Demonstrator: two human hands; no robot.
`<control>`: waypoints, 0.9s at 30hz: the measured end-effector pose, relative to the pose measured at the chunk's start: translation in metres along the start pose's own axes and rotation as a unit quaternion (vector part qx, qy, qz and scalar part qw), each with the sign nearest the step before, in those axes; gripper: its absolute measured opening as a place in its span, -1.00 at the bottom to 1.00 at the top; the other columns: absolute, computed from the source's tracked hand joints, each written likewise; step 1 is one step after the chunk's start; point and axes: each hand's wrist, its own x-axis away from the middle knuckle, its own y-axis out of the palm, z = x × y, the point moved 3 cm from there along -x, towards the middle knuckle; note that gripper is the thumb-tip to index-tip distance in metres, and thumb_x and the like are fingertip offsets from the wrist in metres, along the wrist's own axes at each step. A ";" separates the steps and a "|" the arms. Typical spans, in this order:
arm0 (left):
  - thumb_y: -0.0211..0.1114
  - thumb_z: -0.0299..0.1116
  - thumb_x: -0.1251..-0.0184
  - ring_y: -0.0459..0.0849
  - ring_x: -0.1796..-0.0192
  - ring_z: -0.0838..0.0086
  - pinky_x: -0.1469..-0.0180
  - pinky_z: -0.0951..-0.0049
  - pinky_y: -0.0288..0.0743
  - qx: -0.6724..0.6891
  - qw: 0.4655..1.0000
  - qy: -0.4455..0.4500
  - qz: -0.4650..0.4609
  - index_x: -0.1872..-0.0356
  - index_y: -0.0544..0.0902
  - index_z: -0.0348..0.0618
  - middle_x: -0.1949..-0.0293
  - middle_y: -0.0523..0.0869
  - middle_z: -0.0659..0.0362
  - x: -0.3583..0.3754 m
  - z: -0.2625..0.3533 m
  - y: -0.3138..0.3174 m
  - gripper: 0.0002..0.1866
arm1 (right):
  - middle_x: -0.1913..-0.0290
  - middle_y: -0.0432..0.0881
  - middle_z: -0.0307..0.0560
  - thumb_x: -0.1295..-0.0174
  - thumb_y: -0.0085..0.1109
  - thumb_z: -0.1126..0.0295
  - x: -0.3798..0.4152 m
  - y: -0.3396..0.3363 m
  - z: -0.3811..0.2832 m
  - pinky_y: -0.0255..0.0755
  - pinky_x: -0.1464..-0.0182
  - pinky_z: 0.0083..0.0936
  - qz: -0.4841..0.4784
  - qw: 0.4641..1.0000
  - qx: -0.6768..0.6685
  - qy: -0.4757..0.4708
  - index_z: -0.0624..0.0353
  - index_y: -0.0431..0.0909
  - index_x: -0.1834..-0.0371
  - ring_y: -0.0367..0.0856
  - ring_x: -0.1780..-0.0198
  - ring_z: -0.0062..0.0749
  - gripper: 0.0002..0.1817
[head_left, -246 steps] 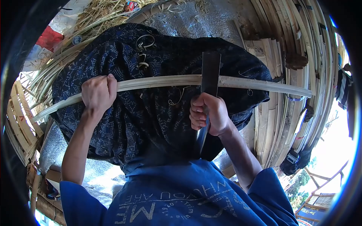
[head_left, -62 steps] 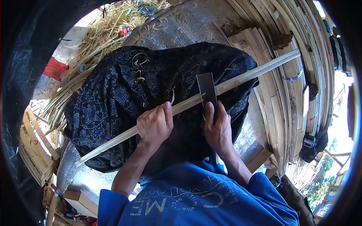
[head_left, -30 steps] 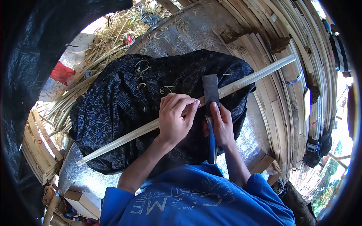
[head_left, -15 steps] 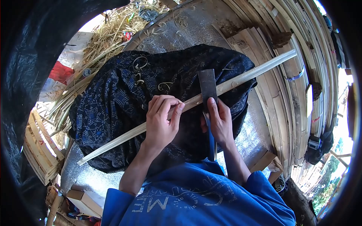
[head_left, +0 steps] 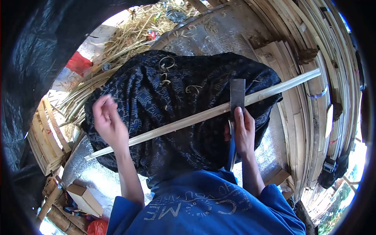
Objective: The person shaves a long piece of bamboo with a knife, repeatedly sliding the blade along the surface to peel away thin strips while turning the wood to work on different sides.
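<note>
Gripping one knife (head_left: 236,102), the right hand (head_left: 243,132) was closed around its handle, with the index finger lying along the flat blade. The blade rested across one long bamboo strip (head_left: 188,120), touching it. The strip lay slanted over a dark patterned cloth (head_left: 156,102) covering the lap, its right end reaching the stacked bamboo slats (head_left: 313,47). The left hand (head_left: 108,122) was open and lifted, fingers loosely spread, holding nothing, just above the strip's left part. Three small curled shavings (head_left: 166,62) lay on the cloth. Beyond were a straw pile (head_left: 129,27) and one cardboard box (head_left: 84,199) at lower left.
</note>
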 end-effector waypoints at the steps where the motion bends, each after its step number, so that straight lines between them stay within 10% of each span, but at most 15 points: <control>1: 0.10 -0.28 -0.48 0.57 0.14 0.45 0.06 0.43 0.46 -0.089 0.995 0.015 -0.041 -0.09 0.50 -0.25 0.00 0.57 0.08 -0.005 0.001 0.001 -0.69 | 0.66 0.46 -0.22 -0.47 -0.15 0.01 0.000 0.002 -0.001 0.29 0.64 -0.66 -0.005 1.000 -0.001 -0.005 0.27 0.46 0.22 0.44 0.69 -0.59 -0.52; 3: 0.17 -0.23 -0.43 0.61 0.01 0.26 0.00 0.36 0.50 -0.227 0.970 0.042 -0.077 -0.20 0.48 -0.21 -0.13 0.52 0.00 -0.007 0.010 0.020 -0.59 | 0.65 0.47 -0.22 -0.47 -0.15 0.01 0.001 0.006 -0.004 0.29 0.64 -0.65 -0.008 1.000 -0.001 -0.013 0.27 0.46 0.22 0.44 0.69 -0.58 -0.53; 12: 0.44 -0.35 -0.07 0.56 0.17 0.45 0.04 0.35 0.36 0.004 0.922 0.278 -0.269 0.18 0.70 -0.03 0.23 0.62 0.34 0.066 0.075 0.108 -0.75 | 0.64 0.50 -0.23 -0.47 -0.13 0.04 0.005 0.009 -0.009 0.32 0.61 -0.62 -0.031 0.999 0.004 -0.007 0.27 0.49 0.16 0.47 0.68 -0.60 -0.56; 27: 0.49 -0.44 0.06 0.49 0.20 0.38 0.11 0.37 0.35 0.012 0.950 0.245 -0.195 0.44 0.68 -0.04 0.40 0.57 0.32 0.074 0.074 0.118 -0.85 | 0.64 0.52 -0.18 -0.47 -0.13 0.04 0.004 0.012 -0.007 0.36 0.61 -0.60 -0.018 0.999 0.042 -0.024 0.28 0.50 0.16 0.53 0.67 -0.55 -0.55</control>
